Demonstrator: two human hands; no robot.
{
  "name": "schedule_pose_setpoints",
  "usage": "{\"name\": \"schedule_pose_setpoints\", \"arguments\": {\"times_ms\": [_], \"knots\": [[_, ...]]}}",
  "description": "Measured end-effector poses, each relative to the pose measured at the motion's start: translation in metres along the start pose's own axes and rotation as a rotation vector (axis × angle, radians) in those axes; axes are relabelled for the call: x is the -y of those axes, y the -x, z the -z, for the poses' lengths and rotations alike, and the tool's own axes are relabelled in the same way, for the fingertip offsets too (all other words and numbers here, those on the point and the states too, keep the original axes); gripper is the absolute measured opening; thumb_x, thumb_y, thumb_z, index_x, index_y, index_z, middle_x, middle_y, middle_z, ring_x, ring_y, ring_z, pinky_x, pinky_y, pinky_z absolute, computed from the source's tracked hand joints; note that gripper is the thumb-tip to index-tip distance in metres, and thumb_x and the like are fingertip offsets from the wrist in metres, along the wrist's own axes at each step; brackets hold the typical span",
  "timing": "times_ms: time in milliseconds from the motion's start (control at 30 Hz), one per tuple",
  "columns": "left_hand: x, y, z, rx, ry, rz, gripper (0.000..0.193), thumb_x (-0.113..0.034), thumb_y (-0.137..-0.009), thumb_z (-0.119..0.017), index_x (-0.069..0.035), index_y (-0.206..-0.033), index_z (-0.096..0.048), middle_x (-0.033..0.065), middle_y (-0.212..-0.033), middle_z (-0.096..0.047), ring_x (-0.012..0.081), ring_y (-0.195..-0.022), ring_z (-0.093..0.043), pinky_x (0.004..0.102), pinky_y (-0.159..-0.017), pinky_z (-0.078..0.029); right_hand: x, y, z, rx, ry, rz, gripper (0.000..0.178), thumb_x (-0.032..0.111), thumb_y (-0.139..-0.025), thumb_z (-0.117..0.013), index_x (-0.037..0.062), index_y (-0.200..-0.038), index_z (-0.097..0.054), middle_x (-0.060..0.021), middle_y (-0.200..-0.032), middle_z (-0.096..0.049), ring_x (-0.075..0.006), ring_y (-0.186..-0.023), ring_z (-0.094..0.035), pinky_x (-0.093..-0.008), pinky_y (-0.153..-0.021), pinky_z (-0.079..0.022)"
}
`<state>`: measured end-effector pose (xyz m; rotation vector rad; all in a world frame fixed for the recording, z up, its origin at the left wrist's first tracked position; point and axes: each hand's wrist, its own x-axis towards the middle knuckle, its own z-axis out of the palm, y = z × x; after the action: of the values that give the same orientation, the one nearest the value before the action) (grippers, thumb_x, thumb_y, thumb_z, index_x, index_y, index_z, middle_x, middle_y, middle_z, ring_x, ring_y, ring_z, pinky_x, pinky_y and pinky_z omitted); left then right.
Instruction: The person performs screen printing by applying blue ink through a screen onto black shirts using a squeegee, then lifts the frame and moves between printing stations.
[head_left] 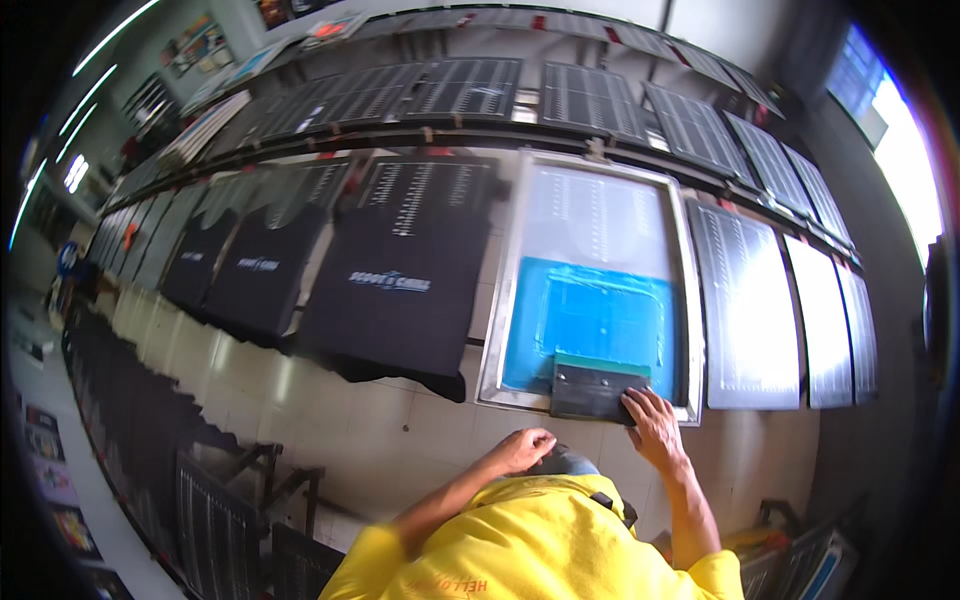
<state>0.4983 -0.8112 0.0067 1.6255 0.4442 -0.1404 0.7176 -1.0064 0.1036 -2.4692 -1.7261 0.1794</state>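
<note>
A screen-printing frame [600, 166] with a metal rim lies in front of me, its mesh pale at the far part and blue at the near part [590, 310]. Across its near end rests a dark squeegee [598, 392] with a green edge on the far side. My right hand [655, 425] grips the squeegee's right end, fingers over its top. Close to my waist, apart from the frame, my left hand [525, 450] is curled closed, with nothing visible in it. Left of the frame, a black T-shirt [395, 300] with a small pale print lies stretched on a board.
More printed black shirts [250, 268] lie on boards farther left. Bare metallic boards [750, 310] stand to the right, and another row [590, 100] runs behind. Dark garments [140, 385] hang along the left. Pale tiled floor [400, 430] shows between the rows.
</note>
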Motion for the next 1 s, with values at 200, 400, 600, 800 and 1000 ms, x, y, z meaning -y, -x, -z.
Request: {"name": "schedule_pose_setpoints", "arguments": {"times_ms": [200,400,600,800,1000], "knots": [[0.007,-0.028,-0.026,0.206,0.211,0.144,0.052,-0.05,-0.101,-0.046,-0.004,-0.125,-0.052,0.0095,-0.11,-0.064,0.0165,-0.077,-0.068,0.0306,-0.052,-0.053,-0.015,-0.021,0.029,0.016,-0.006,-0.007,0.074,0.02,-0.07,-0.079,0.0101,-0.137,-0.05,-0.0094,-0.128,-0.059,-0.029,-0.119,-0.053,-0.0444,-0.104,-0.043],[0.021,-0.054,-0.053,0.294,0.38,0.176,0.066,-0.062,-0.098,-0.042,-0.003,-0.128,-0.048,0.0103,-0.112,-0.062,0.015,-0.079,-0.067,0.0259,-0.048,-0.047,-0.032,-0.046,0.019,-0.11,0.046,0.01,0.047,0.019,-0.069,-0.081,0.0081,-0.111,-0.061,-0.0072,-0.102,-0.061,-0.0263,-0.099,-0.056,-0.0416,-0.085,-0.046],[-0.001,-0.058,-0.062,0.096,0.491,0.082,0.063,-0.06,-0.101,-0.036,-0.002,-0.089,-0.059,-0.0004,-0.059,-0.05,0.0071,-0.052,-0.042,0.0237,-0.052,-0.039,-0.06,-0.091,0.028,-0.263,0.023,0.005,0.038,0.017,-0.066,-0.082,0.0089,-0.099,-0.064,-0.0052,-0.092,-0.063,-0.0259,-0.091,-0.059,-0.0387,-0.08,-0.046],[0.009,-0.061,-0.063,0.07,0.359,0.02,0.056,-0.053,-0.104,-0.036,-0.005,-0.079,-0.049,-0.0016,-0.065,-0.044,0.0073,-0.056,-0.041,0.0243,-0.054,-0.037,-0.104,-0.156,0.033,-0.35,0.001,-0.022,0.032,0.015,-0.065,-0.081,0.0113,-0.094,-0.066,-0.0044,-0.086,-0.065,-0.0245,-0.086,-0.062,-0.0389,-0.081,-0.049],[0.017,-0.064,-0.062,0.149,0.572,0.031,0.055,-0.052,-0.104,-0.036,-0.005,-0.078,-0.048,-0.0021,-0.067,-0.043,0.0069,-0.058,-0.039,0.0243,-0.054,-0.036,-0.128,-0.196,0.04,-0.299,-0.028,-0.018,0.027,0.014,-0.067,-0.076,0.0105,-0.092,-0.067,-0.0059,-0.085,-0.067,-0.0261,-0.087,-0.063,-0.0393,-0.082,-0.05]]}}
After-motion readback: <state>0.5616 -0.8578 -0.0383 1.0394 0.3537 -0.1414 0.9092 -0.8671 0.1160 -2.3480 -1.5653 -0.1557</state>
